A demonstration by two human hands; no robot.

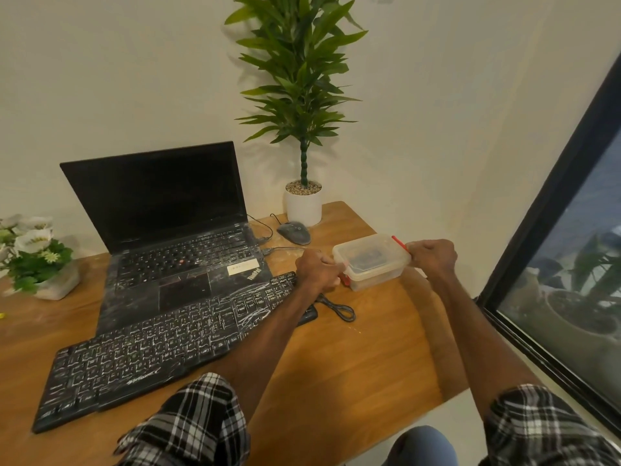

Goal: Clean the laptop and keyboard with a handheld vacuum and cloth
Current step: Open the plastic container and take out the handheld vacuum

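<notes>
Right of keyboard [161, 348] and laptop [174, 257], clear box [373, 260], left hand [317, 269] and right hand [433, 257] gripping its ends

Black laptop [158, 196] and keyboard [151, 348] show white streaks [250, 317] on brown desk [353, 364].
Right of the laptop, red clasps [399, 243] trim a clear box [373, 264].

Wood-grain desk [353, 364], smooth, satin sheen. Matt black plastic laptop [174, 264] and keyboard [151, 351], streaked with white powdery dust. Translucent plastic box [373, 260], red plastic clips [399, 243]. Smooth matt white pot [304, 206].
</notes>
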